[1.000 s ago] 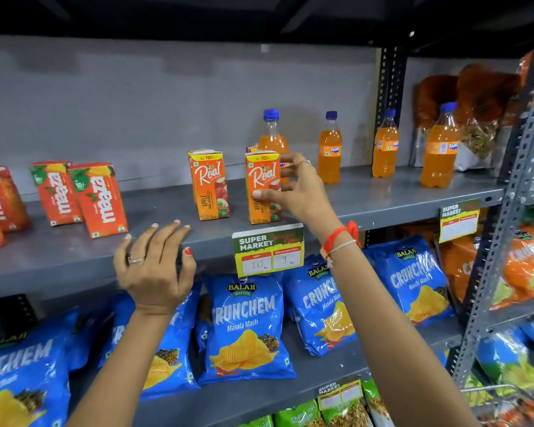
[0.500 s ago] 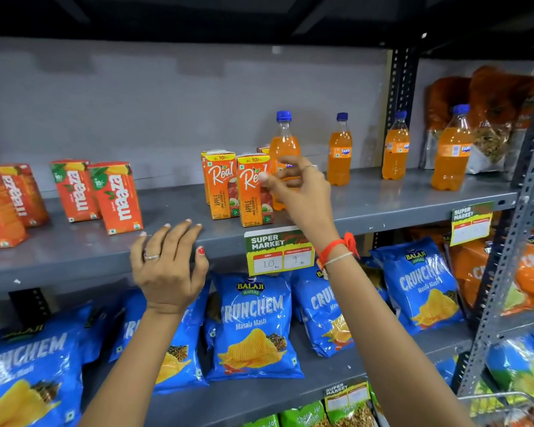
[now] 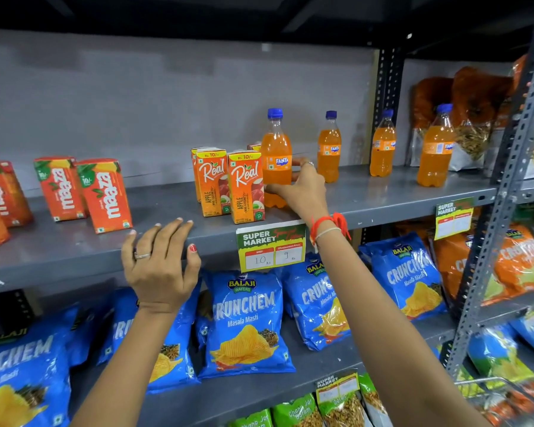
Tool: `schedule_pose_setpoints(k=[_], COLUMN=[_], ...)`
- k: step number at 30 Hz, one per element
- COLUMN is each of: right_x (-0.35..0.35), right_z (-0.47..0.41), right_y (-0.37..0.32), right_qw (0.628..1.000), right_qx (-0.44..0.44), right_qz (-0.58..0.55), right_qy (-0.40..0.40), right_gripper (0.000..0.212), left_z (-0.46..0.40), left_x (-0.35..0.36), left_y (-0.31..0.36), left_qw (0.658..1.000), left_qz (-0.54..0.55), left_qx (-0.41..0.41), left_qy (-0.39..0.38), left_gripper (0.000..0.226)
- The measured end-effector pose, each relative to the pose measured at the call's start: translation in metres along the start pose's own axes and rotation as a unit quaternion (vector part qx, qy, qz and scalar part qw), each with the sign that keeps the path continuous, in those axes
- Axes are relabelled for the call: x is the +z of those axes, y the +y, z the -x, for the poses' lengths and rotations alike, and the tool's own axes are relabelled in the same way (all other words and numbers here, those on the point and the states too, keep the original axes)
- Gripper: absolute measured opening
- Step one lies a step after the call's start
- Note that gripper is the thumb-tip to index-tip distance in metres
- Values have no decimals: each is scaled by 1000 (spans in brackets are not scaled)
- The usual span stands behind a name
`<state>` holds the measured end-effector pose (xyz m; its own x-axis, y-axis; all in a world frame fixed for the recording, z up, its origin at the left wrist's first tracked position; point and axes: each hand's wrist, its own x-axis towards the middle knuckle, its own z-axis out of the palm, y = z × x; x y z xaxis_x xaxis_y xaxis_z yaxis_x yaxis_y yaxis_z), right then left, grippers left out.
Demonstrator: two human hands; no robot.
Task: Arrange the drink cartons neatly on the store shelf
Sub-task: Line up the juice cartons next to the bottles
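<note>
Touching Real carton (image 3: 246, 188) with right hand (image 3: 302, 192) (left hand (image 3: 159, 266) spread open).

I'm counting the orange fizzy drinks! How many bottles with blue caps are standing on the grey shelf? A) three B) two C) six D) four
D: four orange bottles with blue caps stand along the grey shelf, the first bottle by the right hand, then a second, third and fourth.

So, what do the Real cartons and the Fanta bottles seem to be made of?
Real cartons: likely coated paperboard, with sharp folded edges and slightly glossy print. Fanta bottles: clear plastic, probably; the orange drink shows through, with blue screw caps.
</note>
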<state>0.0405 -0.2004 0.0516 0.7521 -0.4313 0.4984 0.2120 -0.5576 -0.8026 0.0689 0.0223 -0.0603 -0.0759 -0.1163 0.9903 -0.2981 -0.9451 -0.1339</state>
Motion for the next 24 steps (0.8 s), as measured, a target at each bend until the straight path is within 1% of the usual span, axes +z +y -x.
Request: schedule_pose_setpoints(k=[2,5,10,14,24], right_x=[-6,-20,-55,-78,-99], right_z=[2,-1,-15,-26,-41], right_y=[1,6,26,40,55], right_qw=[1000,999,995,990,988], right_qx=[-3,0,40,66,79], right_qz=[0,12,36,42,43], right_qy=[13,39,82,120,124], right_gripper=[58,60,72,64,56], left_z=[0,0,0,-1,-3], left_x=[-1,-1,-1,0,-4], left_y=[0,1,1,2,5], left_qw=[1000,1000,1000,1000,999], left_qz=[1,1,5,6,-5], left_qx=[-2,-3,-3,-10,-15], left_qy=[-5,-9,-15,-18,-40], left_gripper=[38,38,38,37,41])
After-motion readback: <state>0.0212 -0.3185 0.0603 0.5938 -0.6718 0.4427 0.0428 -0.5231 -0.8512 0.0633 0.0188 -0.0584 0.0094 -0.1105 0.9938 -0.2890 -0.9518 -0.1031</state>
